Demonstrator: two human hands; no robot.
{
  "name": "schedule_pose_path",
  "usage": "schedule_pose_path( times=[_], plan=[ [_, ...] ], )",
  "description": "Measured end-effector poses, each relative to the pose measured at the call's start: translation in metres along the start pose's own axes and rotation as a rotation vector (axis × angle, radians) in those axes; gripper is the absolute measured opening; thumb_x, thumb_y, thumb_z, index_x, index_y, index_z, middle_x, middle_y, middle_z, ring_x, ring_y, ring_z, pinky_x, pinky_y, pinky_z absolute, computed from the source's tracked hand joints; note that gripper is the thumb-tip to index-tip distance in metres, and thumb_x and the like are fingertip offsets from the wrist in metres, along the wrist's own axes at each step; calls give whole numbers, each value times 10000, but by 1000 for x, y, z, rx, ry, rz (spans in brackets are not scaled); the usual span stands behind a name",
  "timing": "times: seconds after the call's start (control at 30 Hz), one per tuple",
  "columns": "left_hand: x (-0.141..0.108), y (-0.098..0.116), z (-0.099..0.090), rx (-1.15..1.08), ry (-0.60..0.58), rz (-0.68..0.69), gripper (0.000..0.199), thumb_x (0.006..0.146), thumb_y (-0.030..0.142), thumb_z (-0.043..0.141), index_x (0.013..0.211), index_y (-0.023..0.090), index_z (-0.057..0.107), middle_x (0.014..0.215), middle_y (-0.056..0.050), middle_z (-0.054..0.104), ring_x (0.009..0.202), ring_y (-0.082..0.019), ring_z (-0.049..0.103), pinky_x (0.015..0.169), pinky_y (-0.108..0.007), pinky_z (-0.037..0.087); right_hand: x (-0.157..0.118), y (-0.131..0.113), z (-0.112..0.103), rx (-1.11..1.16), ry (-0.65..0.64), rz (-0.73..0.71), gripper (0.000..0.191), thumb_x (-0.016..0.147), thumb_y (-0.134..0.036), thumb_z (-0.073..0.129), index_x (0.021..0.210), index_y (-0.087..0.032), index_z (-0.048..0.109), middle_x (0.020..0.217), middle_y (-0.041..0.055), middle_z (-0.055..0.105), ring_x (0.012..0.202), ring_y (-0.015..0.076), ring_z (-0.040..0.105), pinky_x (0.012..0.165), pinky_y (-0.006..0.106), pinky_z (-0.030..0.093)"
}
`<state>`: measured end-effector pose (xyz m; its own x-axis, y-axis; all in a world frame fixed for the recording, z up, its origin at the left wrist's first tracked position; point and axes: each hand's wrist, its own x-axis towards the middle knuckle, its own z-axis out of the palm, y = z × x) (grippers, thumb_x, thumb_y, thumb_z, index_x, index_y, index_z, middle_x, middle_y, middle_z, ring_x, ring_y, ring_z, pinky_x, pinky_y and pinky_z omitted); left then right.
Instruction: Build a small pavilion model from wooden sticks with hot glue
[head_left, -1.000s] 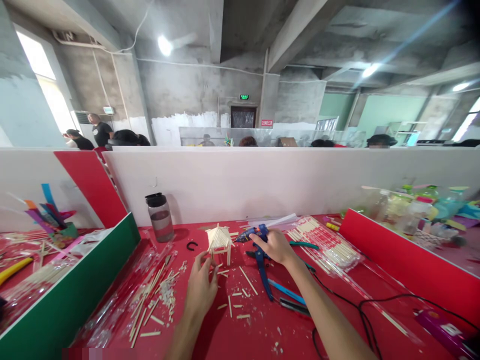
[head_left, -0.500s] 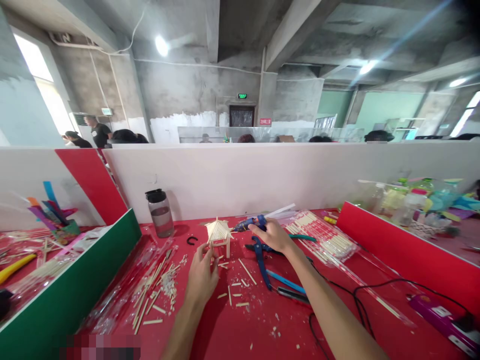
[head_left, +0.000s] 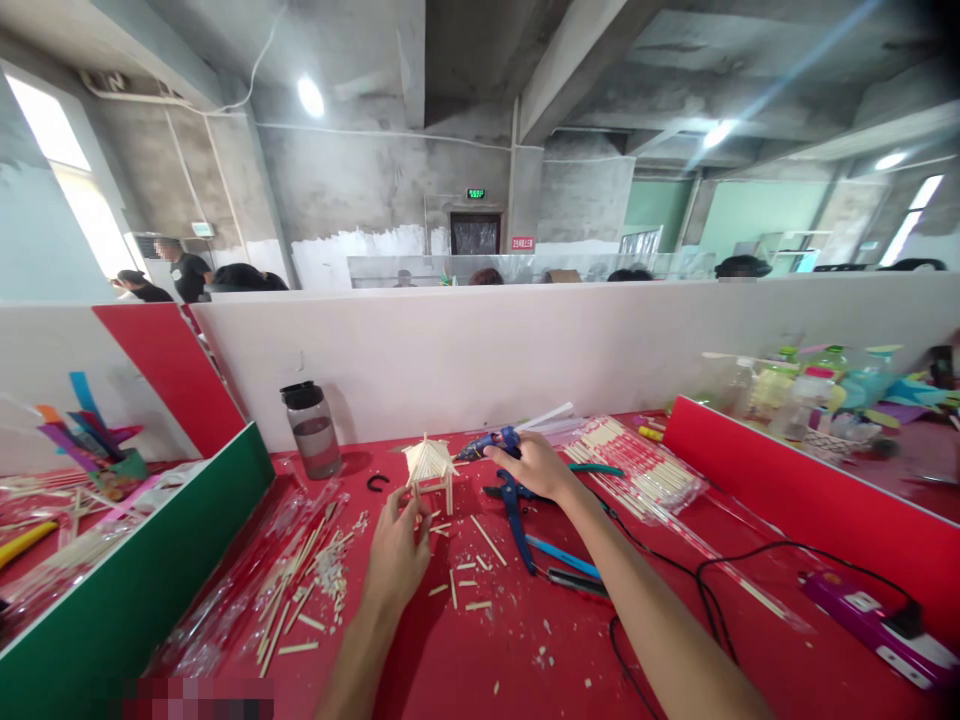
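A small pavilion-like model (head_left: 427, 462) of pale wooden sticks stands on the red table, with a peaked roof on thin legs. My left hand (head_left: 400, 545) is at its near left side, fingers closed around a front leg; the exact grip is partly hidden. In my right hand (head_left: 540, 466) is a blue hot glue gun (head_left: 491, 442). Its nozzle points left and is close to the roof's right edge; whether they touch I cannot tell. Blue-handled cutters (head_left: 517, 520) lie below my right hand. Short cut stick pieces (head_left: 466, 583) are scattered right of my left hand.
A water bottle (head_left: 313, 435) stands behind at left. Loose sticks (head_left: 289, 610) and plastic wrapping lie left, packed sticks (head_left: 637, 465) right. A cutter knife (head_left: 576, 582), black cable (head_left: 701, 585) and purple power strip (head_left: 874, 620) lie at right. Green (head_left: 150, 540) and red (head_left: 810, 480) dividers flank the table.
The camera view has turned slightly to the right, so everything appears a little further left. Both hands keep nearly the same position at the model.
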<state>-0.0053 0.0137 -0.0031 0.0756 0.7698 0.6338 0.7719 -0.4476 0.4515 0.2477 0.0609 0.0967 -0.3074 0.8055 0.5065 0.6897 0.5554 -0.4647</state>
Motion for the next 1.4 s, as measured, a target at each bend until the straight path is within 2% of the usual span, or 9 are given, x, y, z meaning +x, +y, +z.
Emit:
schedule_pose_path(
  times=[0.27,0.6,1.03,1.4],
  plan=[
    [1,2,-3,10,-26,-6,123,885,171,478,866,195,598,1189,-123,543,1127,-276,587,918,-431,535,-1,0,2,-42,-3,20,466,951,-560,464,738,-206,680,786,65,725,799,224,664,721,274,424],
    [2,0,-3,24,-18,9,153,897,199,480,902,189,632,1171,-131,558,1125,-280,588,934,-445,529,-1,1,2,-56,25,49,451,942,-580,469,860,-211,715,919,83,750,944,248,682,805,278,445],
    [1,2,-4,10,-27,-12,130,899,200,487,889,198,617,1184,-116,550,1143,-272,579,943,-432,523,-1,-1,-1,-87,-14,57,471,934,-599,469,814,-209,704,881,77,746,878,228,679,780,271,433],
    [1,2,-3,-7,-22,-14,118,888,182,494,878,195,612,1185,-124,563,1138,-275,585,935,-435,526,-2,-9,-8,-39,-42,45,398,927,-552,516,873,-226,737,916,68,752,912,237,665,810,284,432]
  ],
)
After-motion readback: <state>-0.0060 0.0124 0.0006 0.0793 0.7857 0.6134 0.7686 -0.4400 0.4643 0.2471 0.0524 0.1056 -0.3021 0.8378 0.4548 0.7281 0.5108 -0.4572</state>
